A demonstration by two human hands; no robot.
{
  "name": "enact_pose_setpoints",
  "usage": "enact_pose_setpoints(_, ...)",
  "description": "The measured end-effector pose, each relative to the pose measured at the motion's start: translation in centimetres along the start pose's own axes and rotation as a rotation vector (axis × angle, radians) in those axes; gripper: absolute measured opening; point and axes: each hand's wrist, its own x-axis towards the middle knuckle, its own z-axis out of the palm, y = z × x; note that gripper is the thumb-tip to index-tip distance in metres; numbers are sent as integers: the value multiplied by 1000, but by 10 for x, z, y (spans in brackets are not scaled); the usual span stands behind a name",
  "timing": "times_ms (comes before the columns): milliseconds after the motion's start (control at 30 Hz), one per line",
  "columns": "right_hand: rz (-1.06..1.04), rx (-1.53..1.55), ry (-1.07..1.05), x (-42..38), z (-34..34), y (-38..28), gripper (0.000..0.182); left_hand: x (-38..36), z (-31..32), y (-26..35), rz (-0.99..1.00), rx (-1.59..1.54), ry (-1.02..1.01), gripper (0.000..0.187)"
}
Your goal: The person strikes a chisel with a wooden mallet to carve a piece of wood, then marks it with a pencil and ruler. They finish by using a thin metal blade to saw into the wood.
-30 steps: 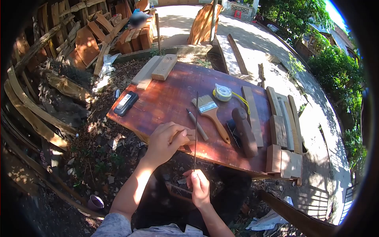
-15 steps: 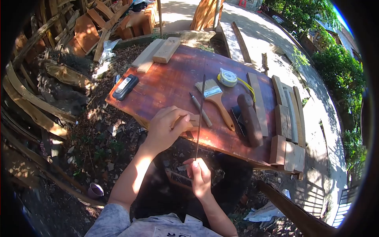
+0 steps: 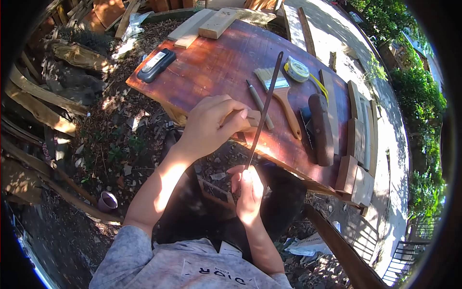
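My left hand (image 3: 211, 124) is closed on a small wooden piece (image 3: 252, 121) at the near edge of the reddish table (image 3: 207, 72). Pinched in my right hand (image 3: 249, 189) is the lower end of a long thin dark file-like strip (image 3: 264, 114). The strip slants up and rightward, passing beside or against the wooden piece; exact contact is unclear. Beyond it lie a pen-like tool (image 3: 260, 105), a flat brush (image 3: 285, 100) with a wooden handle, a tape measure (image 3: 297, 70) with some yellow tape out, and a dark wooden-handled tool (image 3: 321, 130).
A black device (image 3: 157, 65) rests at the table's left corner. Two boards (image 3: 217, 23) are at the far edge, and several wood blocks (image 3: 356, 139) line the right edge. A dark wooden beam (image 3: 339, 245) is at lower right, a small cup (image 3: 108, 201) at lower left.
The camera view has shifted, so the table sits higher in the picture. The strip, nearly upright before, now leans to the right. Both hands keep their holds.
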Motion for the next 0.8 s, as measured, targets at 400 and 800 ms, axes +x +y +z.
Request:
enact_pose_setpoints(400,83,35,60,-17,3,16,30,-1,2,-5,63,-52,65,15)
enact_pose_setpoints(800,36,69,90,-9,6,12,33,-1,2,-4,73,-58,83,16)
